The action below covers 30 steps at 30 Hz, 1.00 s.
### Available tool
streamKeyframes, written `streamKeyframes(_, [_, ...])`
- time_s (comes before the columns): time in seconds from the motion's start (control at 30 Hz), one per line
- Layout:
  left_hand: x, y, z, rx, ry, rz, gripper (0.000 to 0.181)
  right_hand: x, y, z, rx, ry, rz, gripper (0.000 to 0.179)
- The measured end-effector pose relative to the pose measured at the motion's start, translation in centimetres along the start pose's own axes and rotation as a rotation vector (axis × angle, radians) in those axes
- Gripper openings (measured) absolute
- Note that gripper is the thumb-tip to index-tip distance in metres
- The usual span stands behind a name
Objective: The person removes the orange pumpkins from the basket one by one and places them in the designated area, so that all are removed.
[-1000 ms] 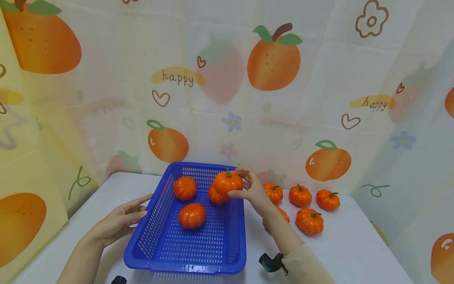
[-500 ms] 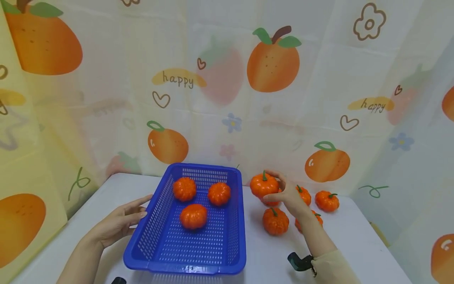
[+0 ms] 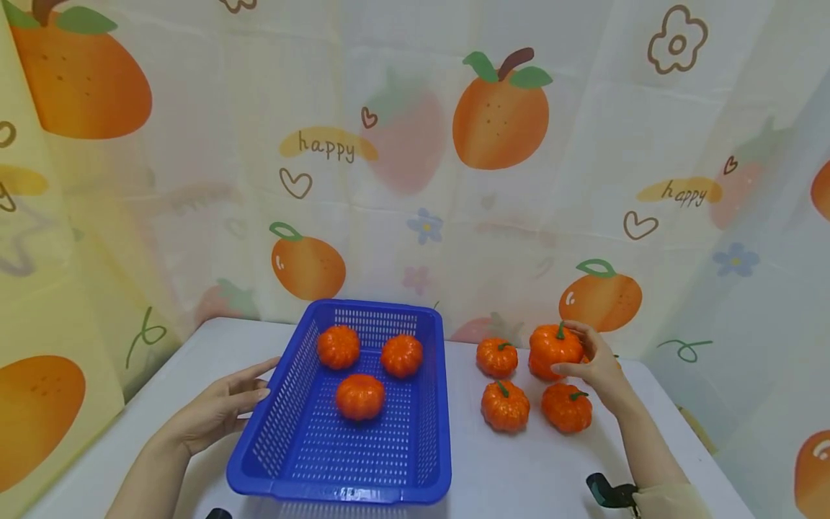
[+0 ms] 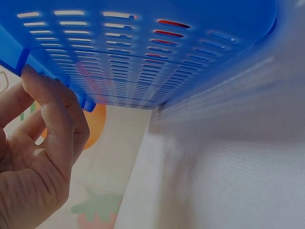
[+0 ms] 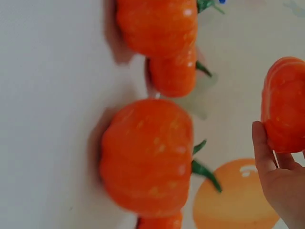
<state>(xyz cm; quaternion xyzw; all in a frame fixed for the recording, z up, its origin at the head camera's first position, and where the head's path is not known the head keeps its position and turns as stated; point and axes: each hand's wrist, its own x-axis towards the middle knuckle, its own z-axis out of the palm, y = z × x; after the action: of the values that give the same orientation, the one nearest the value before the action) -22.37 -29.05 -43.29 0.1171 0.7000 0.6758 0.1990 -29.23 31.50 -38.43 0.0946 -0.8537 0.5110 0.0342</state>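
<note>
In the head view my right hand [image 3: 599, 367] pinches a small orange pumpkin [image 3: 552, 349] with a green stem, thumb in front and fingers behind. The right wrist view has this held pumpkin [image 5: 285, 107] at its right edge, raised off the table. My left hand [image 3: 217, 405] is at the left rim of a blue plastic basket [image 3: 350, 494]. Curled fingers [image 4: 57, 124] hold that rim from outside in the left wrist view. Inside the basket sit three pumpkins: one back left [image 3: 338, 347], one back right [image 3: 402, 356], one nearer the middle [image 3: 360, 397].
Right of the basket on the white table [image 3: 519, 476], several pumpkins stand in rows, among them a front left one [image 3: 505, 406], a front right one [image 3: 567, 408] and a back left one [image 3: 496, 357]. A fruit-printed curtain [image 3: 415, 216] hangs behind the table.
My right hand has carried the pumpkin from over the basket's right side rightward to the back row on the table. The left hand has stayed at the rim.
</note>
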Motion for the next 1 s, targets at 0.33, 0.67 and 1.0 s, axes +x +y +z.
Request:
streamKeyframes(0.33, [-0.1, 0.3, 0.2, -0.011, -0.004, 0.007, 0.057, -2.0, 3.8, -2.7, -0.038, 0.072, 0.105, 0.083])
streamKeyframes(0.67, [-0.1, 0.1, 0.1, -0.028, -0.021, 0.023, 0.059, -3.6, 6.8, -5.9, -0.118, 0.098, 0.168, 0.078])
streamKeyframes(1.0, [-0.1, 0.2, 0.0, -0.027, -0.016, 0.014, 0.060, -4.8, 8.9, -7.1, -0.093, 0.038, 0.309, 0.088])
